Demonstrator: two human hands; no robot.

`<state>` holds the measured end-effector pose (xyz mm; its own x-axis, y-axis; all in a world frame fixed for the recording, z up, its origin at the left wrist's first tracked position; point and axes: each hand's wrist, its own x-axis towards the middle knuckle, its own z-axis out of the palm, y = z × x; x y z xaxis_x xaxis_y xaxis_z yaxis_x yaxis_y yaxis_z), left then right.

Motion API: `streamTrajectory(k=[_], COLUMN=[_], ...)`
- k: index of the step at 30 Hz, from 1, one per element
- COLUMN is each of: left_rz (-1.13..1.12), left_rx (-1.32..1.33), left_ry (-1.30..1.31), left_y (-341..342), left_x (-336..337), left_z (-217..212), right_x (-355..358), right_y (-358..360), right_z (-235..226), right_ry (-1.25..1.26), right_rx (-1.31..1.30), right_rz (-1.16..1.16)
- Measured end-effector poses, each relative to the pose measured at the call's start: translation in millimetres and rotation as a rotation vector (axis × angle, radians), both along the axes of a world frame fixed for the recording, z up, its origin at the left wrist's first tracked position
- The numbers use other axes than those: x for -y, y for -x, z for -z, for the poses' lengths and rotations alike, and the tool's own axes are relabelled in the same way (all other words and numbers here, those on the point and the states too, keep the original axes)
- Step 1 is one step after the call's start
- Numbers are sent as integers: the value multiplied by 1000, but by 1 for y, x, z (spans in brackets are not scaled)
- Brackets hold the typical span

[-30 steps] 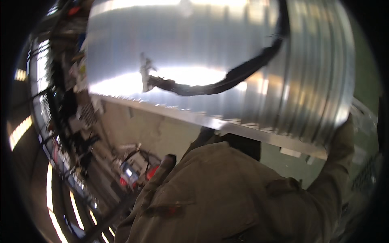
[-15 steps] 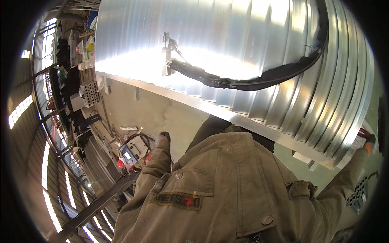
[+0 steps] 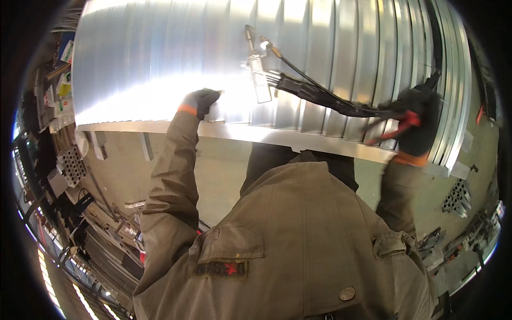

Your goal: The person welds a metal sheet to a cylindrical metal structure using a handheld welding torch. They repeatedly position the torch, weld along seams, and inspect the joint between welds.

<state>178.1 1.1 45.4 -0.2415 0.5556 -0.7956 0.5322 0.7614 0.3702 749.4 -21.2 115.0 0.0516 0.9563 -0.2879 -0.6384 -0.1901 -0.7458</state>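
My left hand, in a dark glove with an orange cuff, is over the near edge of a wide ribbed stack of silver metal profiles. Its fingers are curled together, and whatever they may hold is hidden. My right hand, gloved the same way and blurred, grips red-handled pliers above the right part of the stack. A silver torch-like tool with a slim metal nozzle lies on the profiles between my hands. From it a black sheathed hose bundle runs right and passes by my right hand.
A pale metal rail borders the stack's near side, close to my body. Bundled tubes with round open ends stand at the right; a perforated block stands at the left. Metal lengths and clutter lie on the floor at the lower left.
Both arms have come up from my sides over the stack. The pliers have moved inward from the far right with my right hand. The view has shifted, and the hose bundle lies straighter.
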Motion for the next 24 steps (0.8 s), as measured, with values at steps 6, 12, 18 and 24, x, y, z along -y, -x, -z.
streamTrajectory(k=[6,12,18,24], left_rz=[184,312,371,430], left_rx=[-5,-25,76,88], left_ry=[165,39,100,191], left_y=[-9,-10,-3,1], left_x=[-14,-14,-25,-31], left_z=[40,52,43,50], right_x=[-26,-31,-33,-38], right_y=[256,354,388,408], right_z=[-10,17,57,76], right_ry=[-83,149,272,-124], right_rx=[144,493,532,896], right_rz=[-216,-191,-235,-337])
